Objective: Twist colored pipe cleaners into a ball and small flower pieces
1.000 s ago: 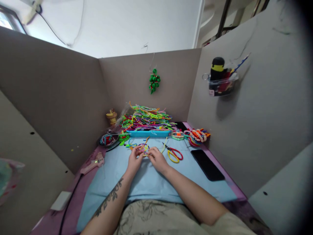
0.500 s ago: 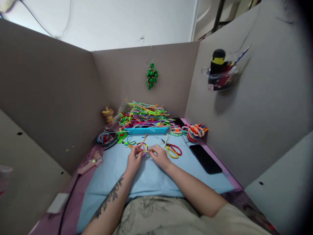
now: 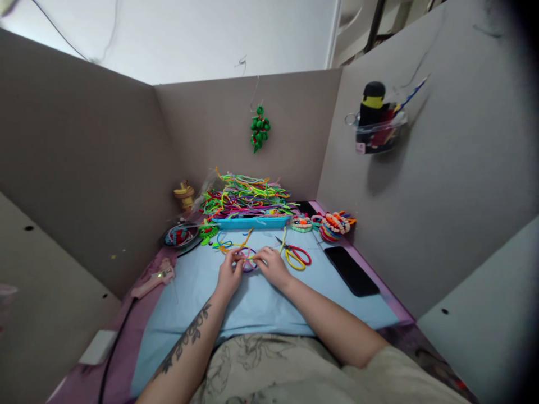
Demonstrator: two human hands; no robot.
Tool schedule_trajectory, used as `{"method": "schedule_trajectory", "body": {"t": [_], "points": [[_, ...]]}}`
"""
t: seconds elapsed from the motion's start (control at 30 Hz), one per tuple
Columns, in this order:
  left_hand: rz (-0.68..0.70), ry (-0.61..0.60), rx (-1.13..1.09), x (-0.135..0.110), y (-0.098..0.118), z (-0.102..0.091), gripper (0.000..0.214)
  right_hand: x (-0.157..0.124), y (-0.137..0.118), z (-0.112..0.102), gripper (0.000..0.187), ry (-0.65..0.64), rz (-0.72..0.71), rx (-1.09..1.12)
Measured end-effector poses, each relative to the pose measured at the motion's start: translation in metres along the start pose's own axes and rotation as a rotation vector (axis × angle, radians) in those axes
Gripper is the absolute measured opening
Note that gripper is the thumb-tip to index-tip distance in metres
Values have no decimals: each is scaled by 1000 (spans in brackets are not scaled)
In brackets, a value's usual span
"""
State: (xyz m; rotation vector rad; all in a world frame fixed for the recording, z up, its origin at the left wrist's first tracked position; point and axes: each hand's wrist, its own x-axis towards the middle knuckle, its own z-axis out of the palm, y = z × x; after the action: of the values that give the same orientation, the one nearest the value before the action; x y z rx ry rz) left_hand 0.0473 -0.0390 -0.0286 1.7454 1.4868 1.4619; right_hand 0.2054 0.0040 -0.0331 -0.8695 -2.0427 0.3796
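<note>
A small purple ring of soft cord (image 3: 249, 269), with pink and yellow strands crossing its middle, sits between my two hands just over the blue cloth. My left hand (image 3: 229, 268) pinches its left side between thumb and fingers. On the opposite side, my right hand (image 3: 272, 264) has its fingertips closed on the ring and the yellow strand. Loose orange and blue cords (image 3: 227, 243) lie just beyond my left hand. To the right of my right hand rest scissors (image 3: 298, 257) with one red and one yellow handle, blades partly apart, beside a short yellow-green cord (image 3: 283, 240).
A blue tray (image 3: 252, 223) heaped with colourful cords (image 3: 248, 196) stands at the back. A black phone (image 3: 351, 271) lies right; a pink glue gun (image 3: 154, 280) with a black cable lies left. A dark bowl (image 3: 191, 234) and finished cord pieces (image 3: 337, 224) flank the tray. Grey panels surround the table.
The ring has turned flatter toward me, so its round outline and crossing strands show more clearly. Both hands stay on it. The whole view has shifted slightly.
</note>
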Motion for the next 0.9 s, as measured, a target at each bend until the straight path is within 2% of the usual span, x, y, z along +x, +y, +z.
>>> {"method": "schedule_trajectory", "body": {"t": [0.43, 0.63, 0.9], "points": [[39, -41, -58, -2, 2, 1, 29, -2, -5, 3, 13, 19, 12, 112], [28, -68, -81, -3, 4, -1, 29, -1, -4, 0, 10, -14, -39, 84], [20, -76, -90, -5, 4, -1, 41, -2, -3, -1, 11, 9, -32, 29]]}}
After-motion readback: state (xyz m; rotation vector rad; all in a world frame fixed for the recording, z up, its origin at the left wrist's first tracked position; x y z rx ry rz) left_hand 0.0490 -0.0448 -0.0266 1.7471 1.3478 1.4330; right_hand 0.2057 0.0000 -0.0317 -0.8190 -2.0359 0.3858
